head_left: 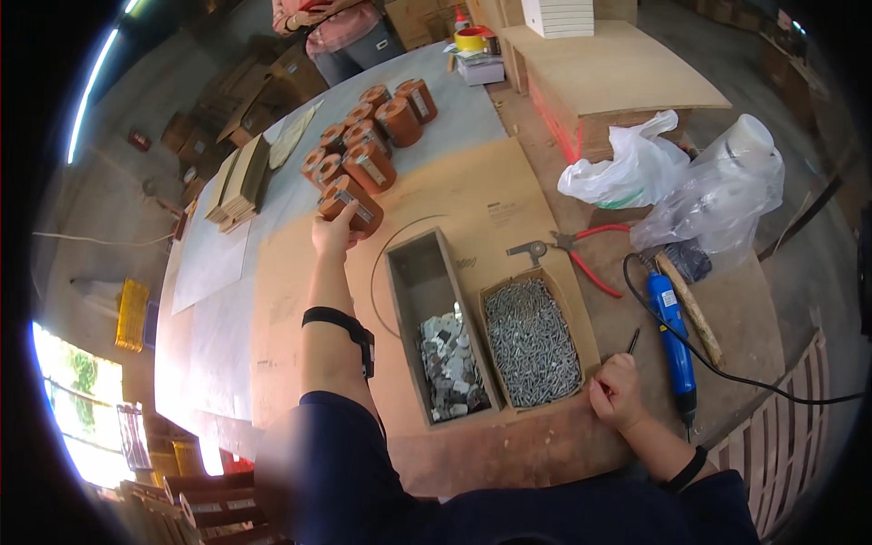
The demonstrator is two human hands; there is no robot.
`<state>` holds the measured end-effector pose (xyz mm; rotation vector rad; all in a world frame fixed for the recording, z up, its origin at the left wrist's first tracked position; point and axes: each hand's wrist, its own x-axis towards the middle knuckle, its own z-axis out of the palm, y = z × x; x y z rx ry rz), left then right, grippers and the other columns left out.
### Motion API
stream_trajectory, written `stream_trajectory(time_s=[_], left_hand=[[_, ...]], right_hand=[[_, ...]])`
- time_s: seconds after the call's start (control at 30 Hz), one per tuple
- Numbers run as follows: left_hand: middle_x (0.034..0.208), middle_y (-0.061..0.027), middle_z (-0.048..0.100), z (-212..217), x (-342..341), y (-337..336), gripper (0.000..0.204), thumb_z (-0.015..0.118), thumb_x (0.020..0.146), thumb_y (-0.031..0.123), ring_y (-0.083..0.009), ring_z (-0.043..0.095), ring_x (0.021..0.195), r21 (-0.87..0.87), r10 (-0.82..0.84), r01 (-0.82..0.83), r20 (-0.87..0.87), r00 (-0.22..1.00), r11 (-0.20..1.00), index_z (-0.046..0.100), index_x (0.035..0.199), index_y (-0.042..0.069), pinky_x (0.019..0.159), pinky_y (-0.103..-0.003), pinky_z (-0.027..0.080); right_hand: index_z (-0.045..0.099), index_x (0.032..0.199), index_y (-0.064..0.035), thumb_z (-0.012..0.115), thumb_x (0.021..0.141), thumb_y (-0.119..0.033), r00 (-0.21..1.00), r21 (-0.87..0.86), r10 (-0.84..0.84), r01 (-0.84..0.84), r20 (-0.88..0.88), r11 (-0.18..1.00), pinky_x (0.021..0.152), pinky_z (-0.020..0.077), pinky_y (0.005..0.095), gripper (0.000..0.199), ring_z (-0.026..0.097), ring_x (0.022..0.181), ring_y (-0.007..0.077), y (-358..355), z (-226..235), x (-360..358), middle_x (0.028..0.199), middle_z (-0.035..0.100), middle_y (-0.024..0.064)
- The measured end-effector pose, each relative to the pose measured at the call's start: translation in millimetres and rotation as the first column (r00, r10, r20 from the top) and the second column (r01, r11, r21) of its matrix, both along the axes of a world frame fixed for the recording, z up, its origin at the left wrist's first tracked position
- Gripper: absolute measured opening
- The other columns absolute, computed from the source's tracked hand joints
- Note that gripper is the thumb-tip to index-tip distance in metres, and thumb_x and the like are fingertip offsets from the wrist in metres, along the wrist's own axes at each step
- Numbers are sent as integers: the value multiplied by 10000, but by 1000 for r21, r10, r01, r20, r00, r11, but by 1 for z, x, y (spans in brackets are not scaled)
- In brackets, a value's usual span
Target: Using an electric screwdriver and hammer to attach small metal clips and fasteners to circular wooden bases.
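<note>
While the left hand (334,233) reaches far out over the cardboard sheet (289,313), its fingers are closed on the near left part of an orange-brown block (360,211), the nearest of its cluster; whether the block rests on the surface or is slightly raised, I cannot tell. Most of that block lies just beyond and to the right of those fingertips, its long axis seeming to slant from far left to near right, across the line of the forearm. The other orange-brown blocks (397,123) stand directly past the fingers, close behind the gripped one, so the far side is crowded. Nearer and to the left of the fingers there is open cardboard, with the table (213,350) edge well off to the left; nearer and to the right come a thin curved strip (375,292), then the grey tray (424,277) of metal pieces (450,363), whose far wall is its closest edge. The right hand (616,392) is well apart from the block, its fingers curled beside the carton (581,336) of screws (531,341); a slim black tool (634,340) lies just beyond them, and whether they grip it I cannot tell. To their right is a blue power screwdriver (670,336).
</note>
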<state>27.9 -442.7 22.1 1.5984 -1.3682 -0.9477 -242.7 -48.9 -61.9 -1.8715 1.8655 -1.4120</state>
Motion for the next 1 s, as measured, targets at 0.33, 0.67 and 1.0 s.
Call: stream_trajectory(time_s=[0.33, 0.67, 1.0], left_hand=[[958, -147, 557, -45, -4, -32, 700, 687, 718, 260, -214, 613, 751, 56, 32, -31, -20, 999, 998, 281, 1239, 29, 612, -327, 487], [1088, -104, 533, 74, 52, 95, 722, 667, 738, 335, -167, 503, 943, -178, -259, 261, 38, 965, 949, 307, 1278, 17, 763, -317, 419], [1057, -102, 480, 136, 162, 364, 468, 588, 811, 39, -140, 523, 924, -179, -225, 196, -158, 962, 964, 350, 1210, -15, 805, -232, 444]], right_hand=[[457, 568, -78, 587, 602, -73, 1000, 14, 10, -10, -30, 1000, 595, 339, 355, 135, 445, 566, 251, 3, 1, 2, 556, 434, 67], [424, 601, -48, 550, 658, -35, 999, 4, 8, -8, -51, 1000, 596, 333, 372, 139, 423, 614, 282, 1, -6, 0, 612, 422, 100], [457, 691, -19, 494, 834, -104, 984, 226, 13, -54, 178, 973, 595, 372, 269, 171, 431, 630, 141, 11, -41, -24, 662, 470, 40]])
